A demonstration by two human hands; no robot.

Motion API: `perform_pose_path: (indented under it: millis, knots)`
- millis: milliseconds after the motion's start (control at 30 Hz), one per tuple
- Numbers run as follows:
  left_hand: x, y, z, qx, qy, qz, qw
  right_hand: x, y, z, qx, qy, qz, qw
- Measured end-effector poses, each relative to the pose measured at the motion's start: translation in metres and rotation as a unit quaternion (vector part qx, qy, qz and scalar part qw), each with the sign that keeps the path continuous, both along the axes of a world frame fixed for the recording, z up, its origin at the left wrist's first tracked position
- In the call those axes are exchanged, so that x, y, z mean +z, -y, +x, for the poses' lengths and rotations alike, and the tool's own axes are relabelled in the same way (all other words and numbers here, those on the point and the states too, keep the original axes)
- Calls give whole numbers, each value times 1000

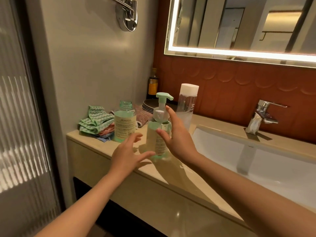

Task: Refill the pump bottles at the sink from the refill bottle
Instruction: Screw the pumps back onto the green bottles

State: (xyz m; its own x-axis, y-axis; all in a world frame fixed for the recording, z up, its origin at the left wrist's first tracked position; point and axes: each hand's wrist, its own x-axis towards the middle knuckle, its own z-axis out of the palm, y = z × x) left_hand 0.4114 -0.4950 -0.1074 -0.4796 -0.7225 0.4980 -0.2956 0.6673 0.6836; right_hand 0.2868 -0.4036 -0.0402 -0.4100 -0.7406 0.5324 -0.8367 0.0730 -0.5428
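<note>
A clear pump bottle [156, 137] with a mint-green pump head stands on the beige counter [171, 182], left of the sink. My right hand [178, 135] is against its right side, fingers straight and pointing up, thumb lying across its front. My left hand [127, 151] hovers open at the bottle's lower left, fingers spread, one fingertip near its base. Behind and to the left stands an uncapped green-tinted bottle [124, 122] with a pale label. A tall clear bottle [187, 105] with a white cap stands behind the pump bottle.
Folded cloths [95, 122] and stacked dark plates [148, 106] lie at the counter's back left, with a dark bottle [152, 84] in the corner. The white sink basin [256, 159] and chrome tap [263, 113] are to the right. A lit mirror [239, 26] hangs above.
</note>
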Motion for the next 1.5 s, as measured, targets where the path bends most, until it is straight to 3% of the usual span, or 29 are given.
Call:
perform_pose_path:
  millis: [100, 167, 267, 367, 500, 600, 700, 833, 1100, 1267, 1367, 1500]
  knots:
    - [-6, 14, 20, 80, -133, -1, 988, -6, 30, 0, -37, -31, -8, 999]
    - [-5, 24, 23, 121, -177, -8, 977, -8, 48, -1, -40, -29, -10, 999]
    - [3, 42, 19, 140, -195, -1, 971, -14, 67, -4, -51, 7, -21, 998]
    - [12, 55, 10, 112, -197, 32, 973, -15, 72, -23, -134, 78, -64, 986]
    - [20, 69, -4, 99, -205, 57, 972, -11, 76, -64, -231, 73, 60, 968]
    - [19, 83, -12, 75, -210, 69, 972, -17, 87, -80, -203, 69, 146, 966]
    - [17, 93, -13, 37, -198, 70, 977, -23, 102, -84, -195, 2, 202, 960]
    - [19, 95, -12, 28, -189, 81, 978, -26, 115, -85, -194, -40, 238, 951]
    - [20, 64, -2, 27, -165, 75, 983, -17, 82, -84, -103, 22, 242, 964]
    - [21, 19, 3, 14, -161, 73, 984, -22, 47, -69, -99, 7, 244, 965]
    - [21, -8, 0, 2, -147, 73, 986, -19, 27, -61, -106, 36, 204, 973]
    - [21, -35, -12, -20, -126, 89, 988, 9, -2, -57, -77, 174, 71, 979]
